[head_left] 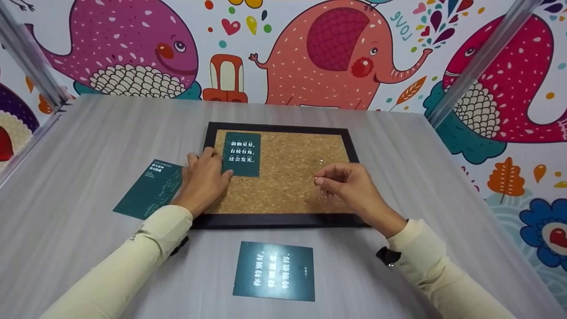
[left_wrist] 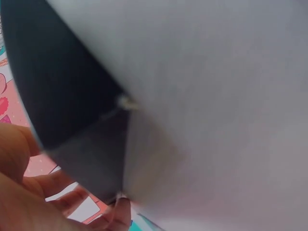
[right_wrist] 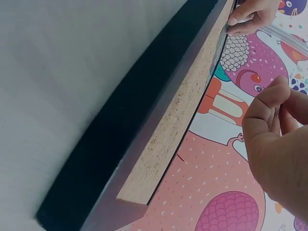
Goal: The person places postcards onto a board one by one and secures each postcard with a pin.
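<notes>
A corkboard point(head_left: 288, 190) in a black frame lies on the table. A dark green card point(head_left: 241, 164) with white writing lies upright at its upper left. My left hand point(head_left: 204, 179) rests over the board's left edge, thumb at the card's lower left side. In the left wrist view, the fingers point(left_wrist: 53, 185) lie along the frame's outer side point(left_wrist: 72, 82). Above the board's right part, my right hand point(head_left: 350, 186) pinches what looks like a small push pin point(head_left: 316, 178) between thumb and forefinger. In the right wrist view, the right hand point(right_wrist: 276, 139) hides it.
Another green card point(head_left: 146, 188) lies tilted left of the board, partly under my left forearm. A third green card point(head_left: 274, 271) lies in front of the board, its writing turned sideways. Behind the table point(head_left: 102, 133) stands a wall point(head_left: 283, 26) printed with cartoon animals.
</notes>
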{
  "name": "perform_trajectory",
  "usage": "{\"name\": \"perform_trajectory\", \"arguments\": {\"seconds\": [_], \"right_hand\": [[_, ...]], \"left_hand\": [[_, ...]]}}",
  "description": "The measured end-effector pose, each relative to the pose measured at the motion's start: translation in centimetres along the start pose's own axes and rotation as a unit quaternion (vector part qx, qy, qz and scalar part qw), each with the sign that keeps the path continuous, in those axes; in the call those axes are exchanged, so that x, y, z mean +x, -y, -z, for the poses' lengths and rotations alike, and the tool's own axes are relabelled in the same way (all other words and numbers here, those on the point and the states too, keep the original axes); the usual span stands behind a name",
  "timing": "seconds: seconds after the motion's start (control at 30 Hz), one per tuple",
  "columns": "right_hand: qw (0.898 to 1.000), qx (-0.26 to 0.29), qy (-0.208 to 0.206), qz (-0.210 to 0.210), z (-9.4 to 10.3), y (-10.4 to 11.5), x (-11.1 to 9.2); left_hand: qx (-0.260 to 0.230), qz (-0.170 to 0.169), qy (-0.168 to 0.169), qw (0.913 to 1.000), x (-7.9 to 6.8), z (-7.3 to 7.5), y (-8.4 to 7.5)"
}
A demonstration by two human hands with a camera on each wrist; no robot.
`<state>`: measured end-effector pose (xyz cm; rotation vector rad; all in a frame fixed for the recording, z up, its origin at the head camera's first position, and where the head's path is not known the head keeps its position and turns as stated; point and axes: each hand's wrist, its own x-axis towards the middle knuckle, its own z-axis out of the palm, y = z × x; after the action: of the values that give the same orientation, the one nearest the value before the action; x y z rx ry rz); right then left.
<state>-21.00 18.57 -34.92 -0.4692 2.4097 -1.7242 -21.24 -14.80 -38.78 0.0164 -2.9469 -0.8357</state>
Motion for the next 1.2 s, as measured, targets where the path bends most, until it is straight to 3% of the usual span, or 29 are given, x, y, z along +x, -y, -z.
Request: {"name": "perform_trajectory", "arguments": {"seconds": [0.47, 0.8, 1.2], "right_hand": [[0.998, 0.049, 0.024, 0.010, -0.8, 1.2, 2.3], [0.997, 0.059, 0.028, -0.027, -1.8, 1.4, 3.9], [0.999, 0.013, 0.018, -0.038, -3.1, 1.2, 6.2]], "left_hand": [[0.056, -0.036, -0.012, 0.9977, -0.2, -0.1, -0.3], [0.044, -0.037, -0.014, 0.9982, -0.2, -0.1, -0.2], [0.039, -0.045, -0.021, 0.9980, -0.3, -0.2, 0.0]]}}
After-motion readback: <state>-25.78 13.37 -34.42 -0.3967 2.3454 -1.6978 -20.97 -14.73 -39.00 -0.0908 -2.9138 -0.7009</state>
